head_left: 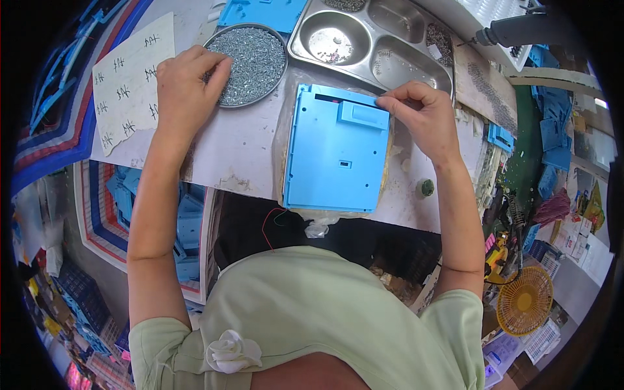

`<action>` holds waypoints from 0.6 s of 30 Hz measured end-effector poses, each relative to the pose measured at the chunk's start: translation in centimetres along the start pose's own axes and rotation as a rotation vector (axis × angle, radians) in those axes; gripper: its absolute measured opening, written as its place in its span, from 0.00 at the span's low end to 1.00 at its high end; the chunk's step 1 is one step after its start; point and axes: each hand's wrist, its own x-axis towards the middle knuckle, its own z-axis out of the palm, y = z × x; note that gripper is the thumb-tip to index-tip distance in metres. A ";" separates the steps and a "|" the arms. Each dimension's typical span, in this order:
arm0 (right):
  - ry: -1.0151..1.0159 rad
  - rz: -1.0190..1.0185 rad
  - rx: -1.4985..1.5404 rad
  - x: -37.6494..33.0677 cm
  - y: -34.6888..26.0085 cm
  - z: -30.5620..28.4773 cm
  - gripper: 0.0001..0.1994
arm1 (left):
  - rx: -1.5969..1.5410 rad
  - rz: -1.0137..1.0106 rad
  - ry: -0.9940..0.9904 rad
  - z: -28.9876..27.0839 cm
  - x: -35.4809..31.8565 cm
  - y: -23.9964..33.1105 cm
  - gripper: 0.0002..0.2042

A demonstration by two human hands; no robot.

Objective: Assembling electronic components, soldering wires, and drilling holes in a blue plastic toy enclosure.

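A light blue plastic casing (pixel 328 162) with small holes and a raised rectangular block lies on a plastic-wrapped pad in front of me. My right hand (pixel 422 117) is at its upper right corner, thumb and forefinger pinched together. Whatever may be between those fingertips is too small to make out. To the left stands a round metal dish (pixel 286 65) filled with small silvery screws (pixel 250 62). My left hand (pixel 188 84) is at the dish's left side with its fingers curled in, and their tips lie over the screws. What they hold, if anything, is hidden.
A compartmented steel tray (pixel 364 38) with small parts stands behind the casing. A power screwdriver (pixel 520 31) hangs at upper right. Handwritten paper (pixel 130 84) lies left of the dish. A green-topped small object (pixel 425 188) sits near my right forearm. Blue casings fill a striped bag (pixel 97 214).
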 end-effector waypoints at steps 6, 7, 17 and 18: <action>-0.281 0.083 0.010 2.7 0.4 -1.7 0.07 | -0.516 -0.045 -0.169 0.6 -0.6 6.6 0.09; -0.330 0.092 -0.007 3.1 0.4 -1.9 0.07 | -0.587 -0.061 -0.213 1.0 -0.7 7.3 0.09; -0.462 0.108 -0.115 4.4 -0.8 -2.3 0.11 | -0.268 0.201 -0.181 1.9 -0.6 8.1 0.08; -0.493 0.122 -0.117 4.6 -1.0 -2.4 0.11 | -0.275 0.174 -0.229 1.7 -0.6 8.2 0.09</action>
